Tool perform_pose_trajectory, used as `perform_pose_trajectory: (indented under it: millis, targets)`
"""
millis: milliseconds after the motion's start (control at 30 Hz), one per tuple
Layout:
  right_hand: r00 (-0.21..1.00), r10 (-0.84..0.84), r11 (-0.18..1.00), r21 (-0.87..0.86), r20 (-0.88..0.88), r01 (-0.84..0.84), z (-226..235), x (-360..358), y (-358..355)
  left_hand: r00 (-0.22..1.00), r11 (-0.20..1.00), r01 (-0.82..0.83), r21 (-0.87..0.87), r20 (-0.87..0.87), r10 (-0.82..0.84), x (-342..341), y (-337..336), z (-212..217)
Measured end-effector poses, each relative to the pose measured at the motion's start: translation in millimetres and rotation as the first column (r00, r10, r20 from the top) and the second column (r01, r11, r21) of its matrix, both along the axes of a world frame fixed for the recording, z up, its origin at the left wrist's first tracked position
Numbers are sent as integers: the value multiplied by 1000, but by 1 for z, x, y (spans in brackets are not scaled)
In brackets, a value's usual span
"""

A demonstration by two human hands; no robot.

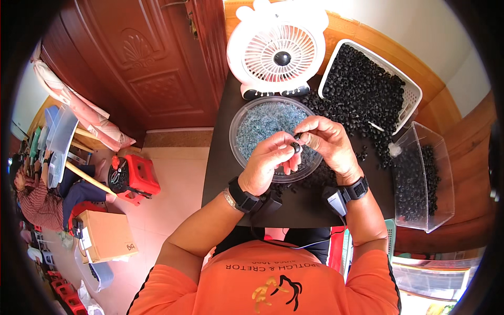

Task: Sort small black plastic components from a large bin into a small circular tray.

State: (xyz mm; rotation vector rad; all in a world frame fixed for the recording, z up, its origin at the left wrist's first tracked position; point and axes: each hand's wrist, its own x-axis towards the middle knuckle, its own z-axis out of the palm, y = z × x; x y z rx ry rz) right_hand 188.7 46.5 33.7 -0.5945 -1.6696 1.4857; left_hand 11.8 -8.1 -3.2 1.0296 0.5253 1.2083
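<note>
My left hand (270,160) pinches a small, round, glossy black part (295,147) between thumb and fingertip. Just beside it, the thumb and forefinger of my right hand (326,144) are pressed together at another small dark piece, mostly hidden by the fingers. Both hands hover over a round clear tub (234,137) filled with tiny bluish clear pieces (265,123). Loose black ring-like parts (362,123) lie heaped to the right of the tub, and some are scattered under my wrists.
A white fan (282,52) stands behind the tub on the dark table (220,173). At the far right, a white basket (412,100) on its side spills black parts. A clear bin (424,178) of black parts stands right. Another person (44,202) sits at left near a red stool (142,176).
</note>
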Motion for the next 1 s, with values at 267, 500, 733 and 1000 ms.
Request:
perform_pose_trajectory:
  millis: [267,500,733,1000]
  targets:
    - [998,54,994,-97,8,-53,1,7,0,1000,1000,3,-5,-14,-3,1,3,-1]
    - [999,-36,997,-72,38,38,1,4,-2,999,999,25,-24,-20,-26,3,2,-1]
    - [992,-115,993,-1,52,115,-5,-3,-7,998,1000,-20,14,-67,21,3,2,-1]
    - [997,-75,996,-52,29,77,-6,1,-4,996,999,-44,7,-73,44,3,0,1]
